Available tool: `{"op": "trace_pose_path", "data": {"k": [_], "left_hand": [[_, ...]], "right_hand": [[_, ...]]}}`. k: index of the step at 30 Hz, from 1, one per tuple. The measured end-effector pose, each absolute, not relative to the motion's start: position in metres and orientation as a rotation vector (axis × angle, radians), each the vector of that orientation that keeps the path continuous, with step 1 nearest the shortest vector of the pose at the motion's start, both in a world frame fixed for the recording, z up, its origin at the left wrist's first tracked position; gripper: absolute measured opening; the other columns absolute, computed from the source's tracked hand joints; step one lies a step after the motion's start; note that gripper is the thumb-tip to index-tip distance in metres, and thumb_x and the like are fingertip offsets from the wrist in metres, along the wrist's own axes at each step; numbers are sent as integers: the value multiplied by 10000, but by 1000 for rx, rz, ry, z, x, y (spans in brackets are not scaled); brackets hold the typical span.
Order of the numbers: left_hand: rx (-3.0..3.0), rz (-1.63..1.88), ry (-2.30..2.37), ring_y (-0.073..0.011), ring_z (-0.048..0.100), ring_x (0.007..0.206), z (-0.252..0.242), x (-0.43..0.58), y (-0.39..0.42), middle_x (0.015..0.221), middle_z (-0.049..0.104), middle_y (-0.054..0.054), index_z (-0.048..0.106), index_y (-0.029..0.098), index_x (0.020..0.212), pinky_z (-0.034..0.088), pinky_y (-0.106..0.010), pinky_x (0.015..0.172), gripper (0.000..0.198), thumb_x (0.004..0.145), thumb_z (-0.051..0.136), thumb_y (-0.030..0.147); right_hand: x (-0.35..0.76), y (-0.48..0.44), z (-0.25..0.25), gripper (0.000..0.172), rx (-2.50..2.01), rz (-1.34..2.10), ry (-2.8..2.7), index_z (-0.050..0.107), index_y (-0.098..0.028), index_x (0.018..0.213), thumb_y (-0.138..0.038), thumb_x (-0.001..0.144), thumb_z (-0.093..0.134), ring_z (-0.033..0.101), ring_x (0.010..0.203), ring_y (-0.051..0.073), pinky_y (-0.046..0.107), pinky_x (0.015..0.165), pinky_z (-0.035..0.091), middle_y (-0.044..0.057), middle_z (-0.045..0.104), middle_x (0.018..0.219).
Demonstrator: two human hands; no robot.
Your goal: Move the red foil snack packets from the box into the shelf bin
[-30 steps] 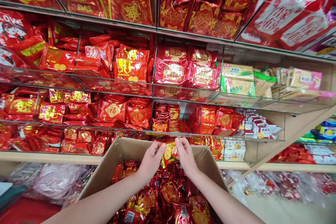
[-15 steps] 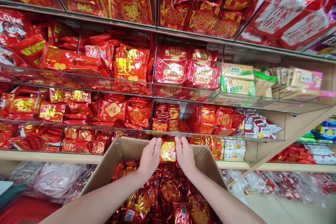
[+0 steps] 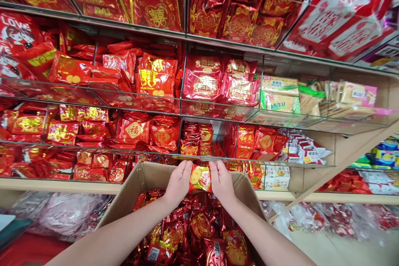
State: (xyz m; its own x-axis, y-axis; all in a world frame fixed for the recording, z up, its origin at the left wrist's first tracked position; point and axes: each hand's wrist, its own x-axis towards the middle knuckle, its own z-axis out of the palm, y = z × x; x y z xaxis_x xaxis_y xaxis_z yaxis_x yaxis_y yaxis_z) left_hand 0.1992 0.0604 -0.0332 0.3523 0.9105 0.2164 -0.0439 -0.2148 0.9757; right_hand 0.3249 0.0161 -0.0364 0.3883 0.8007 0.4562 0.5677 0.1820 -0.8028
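Between my two hands is a red and gold biscuit packet (image 3: 200,178), gripped from both sides. My left hand (image 3: 178,182) presses on its left end and my right hand (image 3: 222,181) on its right end, fingers together and pointing at the shelf. Whether more packets sit stacked beneath it I cannot tell. Both hands are over the far edge of an open cardboard box (image 3: 124,193), close to the lowest shelf front. Loose red packets (image 3: 199,226) fill the box below my forearms.
Glass-fronted shelves hold red packets (image 3: 202,83) in divided compartments. Pale cracker packs (image 3: 280,93) stand to the right. A partly filled compartment (image 3: 220,135) lies just above my hands. Clear plastic bags (image 3: 67,214) rest under the wooden ledge (image 3: 62,185).
The packet between my hands has tipped slightly, so more of its printed face shows. Both hands stay nearly in place, and the view shifts a little.
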Motion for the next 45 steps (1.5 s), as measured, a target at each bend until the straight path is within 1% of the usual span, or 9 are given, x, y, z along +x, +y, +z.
{"op": "trace_pose_path", "data": {"k": [4,8,11,15,24,27,33,41,45], "left_hand": [[1496,1142,881,-92,389,554,-38,196,64,609,417,34,428,175,650,353,-197,514,308,784,376,447],[1432,1219,948,-94,425,560,-41,192,71,629,456,31,450,179,694,379,-198,525,299,779,381,458],[1403,1118,952,-81,416,464,-44,190,72,553,441,47,428,183,705,372,-191,444,325,779,353,490],[1428,844,918,-68,382,341,-44,191,68,471,429,70,400,190,737,303,-164,323,338,780,313,514],[1778,817,986,-62,480,413,-38,173,94,579,507,47,465,189,732,389,-165,411,264,771,369,432],[1788,796,1058,-68,486,365,-43,168,108,556,510,51,456,187,713,377,-172,375,273,765,360,438],[1784,731,1024,-79,509,344,-46,168,115,512,475,60,486,179,719,342,-156,317,287,744,381,445],[1721,735,1006,-83,508,305,-49,168,119,462,466,64,545,161,745,302,-143,283,318,737,410,450],[1724,752,996,-82,508,301,-51,169,119,440,467,66,562,160,751,310,-146,296,322,740,415,446]], "right_hand": [[326,16,-41,238,-1372,513,-1282,378,-194,658,-388,793,408,370,535,82,207,523,336,-53,372,574],[320,13,-41,297,-1199,1082,-1216,451,-203,879,-401,684,557,491,594,107,211,459,399,-17,519,746],[316,11,-39,336,-1122,1248,-1097,486,-188,899,-380,648,600,552,685,137,264,557,466,15,569,839],[320,12,-36,288,-1148,1070,-984,503,-177,863,-369,666,589,558,656,129,268,596,473,13,596,803],[374,40,8,360,-1269,433,-965,367,-216,996,-354,710,537,559,690,130,251,583,454,2,572,797],[388,63,11,366,-1361,422,-1016,345,-218,1021,-349,722,510,552,658,129,252,552,446,3,572,795],[401,102,9,467,-1801,233,-1372,316,-143,1126,-277,723,512,571,765,164,287,675,431,82,593,861],[406,134,14,325,-2020,129,-1832,541,-219,964,-156,648,584,540,917,210,279,776,375,62,606,941],[398,141,2,489,-2106,62,-1710,436,-173,1114,-135,647,575,479,1017,259,332,803,357,162,476,1145]]}}
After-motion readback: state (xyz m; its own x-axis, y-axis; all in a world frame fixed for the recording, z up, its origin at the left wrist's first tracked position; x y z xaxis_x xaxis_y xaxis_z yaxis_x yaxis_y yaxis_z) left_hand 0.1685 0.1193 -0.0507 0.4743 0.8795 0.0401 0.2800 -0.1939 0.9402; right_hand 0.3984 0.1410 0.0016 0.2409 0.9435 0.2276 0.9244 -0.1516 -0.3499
